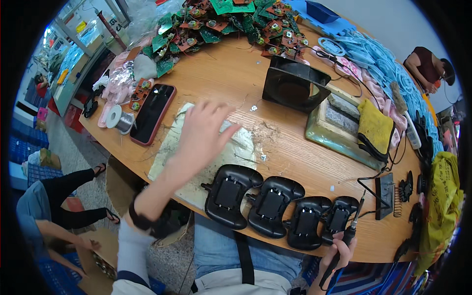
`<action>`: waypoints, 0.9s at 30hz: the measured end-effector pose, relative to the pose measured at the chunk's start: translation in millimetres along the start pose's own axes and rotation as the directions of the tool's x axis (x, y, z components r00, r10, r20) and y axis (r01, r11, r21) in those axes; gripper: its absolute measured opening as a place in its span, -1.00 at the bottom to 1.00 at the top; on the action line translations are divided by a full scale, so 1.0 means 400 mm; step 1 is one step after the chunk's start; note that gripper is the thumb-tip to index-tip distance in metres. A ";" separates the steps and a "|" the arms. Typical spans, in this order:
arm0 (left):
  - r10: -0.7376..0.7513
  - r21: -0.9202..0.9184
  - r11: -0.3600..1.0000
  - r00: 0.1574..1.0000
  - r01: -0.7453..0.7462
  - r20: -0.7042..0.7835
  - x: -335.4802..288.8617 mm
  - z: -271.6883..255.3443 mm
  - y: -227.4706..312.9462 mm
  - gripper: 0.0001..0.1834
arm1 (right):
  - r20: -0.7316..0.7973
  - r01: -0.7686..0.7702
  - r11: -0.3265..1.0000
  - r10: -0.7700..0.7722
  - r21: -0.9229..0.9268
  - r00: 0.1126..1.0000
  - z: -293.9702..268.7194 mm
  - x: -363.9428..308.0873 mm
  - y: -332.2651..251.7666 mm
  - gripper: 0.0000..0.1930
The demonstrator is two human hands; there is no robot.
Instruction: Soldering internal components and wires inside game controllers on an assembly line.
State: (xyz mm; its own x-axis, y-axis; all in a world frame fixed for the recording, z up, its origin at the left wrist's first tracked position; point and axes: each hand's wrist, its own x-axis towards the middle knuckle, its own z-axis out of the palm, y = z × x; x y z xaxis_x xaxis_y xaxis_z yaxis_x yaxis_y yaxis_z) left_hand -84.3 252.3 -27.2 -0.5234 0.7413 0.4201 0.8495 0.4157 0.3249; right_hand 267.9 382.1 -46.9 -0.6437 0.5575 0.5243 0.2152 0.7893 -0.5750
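Observation:
My left hand (204,130) reaches over a stained whitish sheet (169,152) on the table. Its thumb stands apart from the fingers, which are slightly blurred, and nothing shows in it. My right hand (339,250), at the front edge, is closed around a soldering iron (351,231) whose tip points up and away. Between the hands, a row of several black game controllers (270,204) lies along the near edge, each with a rectangular compartment facing up. The rightmost controller (338,219) is beside the iron.
A heap of green and brown circuit boards (221,24) covers the back. A phone (153,114) and solder spool (120,119) lie left. A black fan (295,84), yellow cloth (376,129) and iron stand (384,196) sit right, near blue cables (378,59). Other people are nearby.

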 end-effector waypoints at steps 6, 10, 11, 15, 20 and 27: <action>-0.013 0.016 1.000 0.999 0.013 0.035 0.100 0.107 -0.070 -0.76 | -0.070 -0.062 0.998 0.063 0.014 0.996 -0.021 -0.023 -0.032 -0.82; -0.341 -0.408 0.837 0.931 0.364 0.132 0.075 0.042 -0.075 -0.82 | -0.114 -0.110 0.994 0.110 0.001 0.987 -0.028 -0.013 -0.050 -0.75; -0.349 -0.565 0.738 0.925 0.368 0.147 0.063 0.012 -0.081 -0.83 | -0.107 -0.110 0.994 0.110 0.002 0.988 -0.028 -0.012 -0.050 -0.75; -0.440 -0.824 0.410 0.877 0.390 0.196 -0.001 -0.131 -0.081 -0.90 | -0.185 -0.081 0.991 0.100 0.106 0.978 -0.027 -0.012 -0.057 -0.68; -0.389 -0.568 0.738 0.918 0.363 0.081 -0.182 -0.176 -0.022 -0.98 | -0.211 -0.148 0.846 0.291 0.513 0.933 0.024 -0.001 -0.121 -0.65; -0.301 -0.483 0.818 0.948 0.314 0.105 -0.269 -0.104 0.040 -0.86 | 0.174 -0.245 0.618 0.173 0.747 0.969 0.171 0.049 -0.172 -0.61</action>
State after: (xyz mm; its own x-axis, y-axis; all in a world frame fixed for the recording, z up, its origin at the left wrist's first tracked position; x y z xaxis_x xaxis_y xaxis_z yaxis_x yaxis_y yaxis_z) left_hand -16.9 157.2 -32.0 -0.7450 0.6328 0.2110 0.4986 0.3182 0.8063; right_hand 190.1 321.0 -40.0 -0.7146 0.6324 0.2990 -0.2577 0.1594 -0.9530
